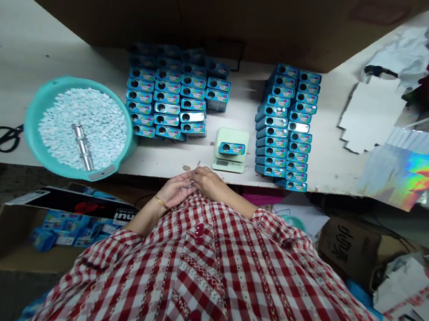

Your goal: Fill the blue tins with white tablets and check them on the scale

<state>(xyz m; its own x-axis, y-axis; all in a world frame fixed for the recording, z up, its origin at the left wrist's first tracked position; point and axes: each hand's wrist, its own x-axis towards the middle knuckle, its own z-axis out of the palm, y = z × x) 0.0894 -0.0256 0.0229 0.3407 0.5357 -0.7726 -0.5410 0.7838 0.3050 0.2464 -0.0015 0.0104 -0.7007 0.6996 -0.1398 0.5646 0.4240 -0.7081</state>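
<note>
At the front edge of the table my hands rest together. My left hand (176,189), below a gold bangle, has its palm partly turned up and its fingers stretched towards the other hand. Over those fingertips curls my right hand (210,183); whatever lies inside its grasp, if anything, is hidden. Just beyond them is a pale green digital scale (243,139) with one small blue box (232,148) on it. Rows of similar boxes stand left (166,98) and right (276,137) of the scale. A turquoise basin (34,118) holds small white and pale blue pieces (64,125) and a metal tube (82,147).
Black-handled scissors (6,138) lie left of the basin. A large cardboard box (202,11) overhangs the table's back. At right are a white cardboard cut-out (371,112) and shiny iridescent sheets (411,168). Below left, an open carton (10,239) contains blue packs.
</note>
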